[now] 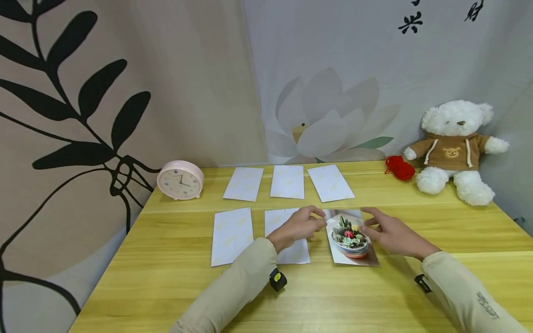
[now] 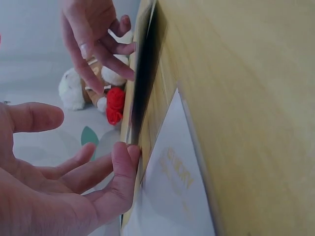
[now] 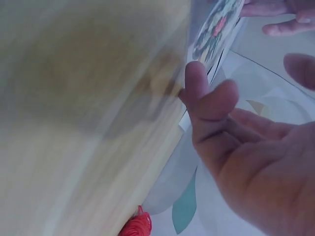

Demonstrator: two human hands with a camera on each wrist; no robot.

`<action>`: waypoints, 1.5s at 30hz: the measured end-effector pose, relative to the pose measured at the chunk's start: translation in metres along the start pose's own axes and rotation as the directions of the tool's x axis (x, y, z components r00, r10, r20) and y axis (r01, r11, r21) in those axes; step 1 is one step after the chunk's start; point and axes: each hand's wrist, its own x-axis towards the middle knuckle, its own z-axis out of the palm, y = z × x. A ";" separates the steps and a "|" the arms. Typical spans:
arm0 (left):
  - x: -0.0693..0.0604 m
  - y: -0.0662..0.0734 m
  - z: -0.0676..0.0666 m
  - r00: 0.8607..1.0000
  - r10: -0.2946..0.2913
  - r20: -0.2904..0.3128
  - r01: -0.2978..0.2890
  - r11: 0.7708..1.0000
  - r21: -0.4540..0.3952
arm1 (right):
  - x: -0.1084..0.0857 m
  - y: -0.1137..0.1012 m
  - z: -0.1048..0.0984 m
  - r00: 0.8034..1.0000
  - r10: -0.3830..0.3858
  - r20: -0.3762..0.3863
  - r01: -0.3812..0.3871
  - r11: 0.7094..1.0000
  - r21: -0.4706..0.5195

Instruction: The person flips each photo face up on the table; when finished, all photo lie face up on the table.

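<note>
Flanking the cactus card (image 1: 350, 240): left hand (image 1: 297, 226), fingers pinching its left edge; right hand (image 1: 393, 233), fingers at its right edge, whether pinching cannot be told.

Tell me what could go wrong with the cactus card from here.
The cactus card may slip: the left hand appears to pinch only its edge. The right hand, at the opposite side, might knock it crooked. The white card partly hidden behind the left hand could get nudged by the left sleeve.
</note>
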 end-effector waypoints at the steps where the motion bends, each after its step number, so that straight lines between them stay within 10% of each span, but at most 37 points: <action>1: 0.000 0.000 0.000 1.000 0.002 -0.005 -0.002 1.000 0.008 | 0.001 0.000 0.000 1.000 0.000 -0.001 0.000 1.000 0.005; 13: -0.007 0.002 -0.012 0.997 0.066 -0.049 -0.063 0.996 0.058 | 0.007 -0.009 0.004 1.000 -0.015 -0.018 0.014 0.997 -0.071; 26: -0.097 -0.046 -0.089 0.992 0.022 -0.127 -0.021 1.000 0.005 | 0.007 -0.047 0.022 0.983 -0.182 -0.034 0.184 0.981 0.068; 32: -0.115 -0.049 -0.091 0.995 0.012 -0.101 -0.012 1.000 0.000 | 0.022 -0.065 0.043 0.975 -0.221 -0.012 0.218 0.955 0.202; 45: -0.110 -0.040 -0.082 0.997 -0.028 -0.076 0.015 0.985 -0.170 | 0.042 -0.086 0.074 0.976 -0.217 0.035 0.203 0.949 0.240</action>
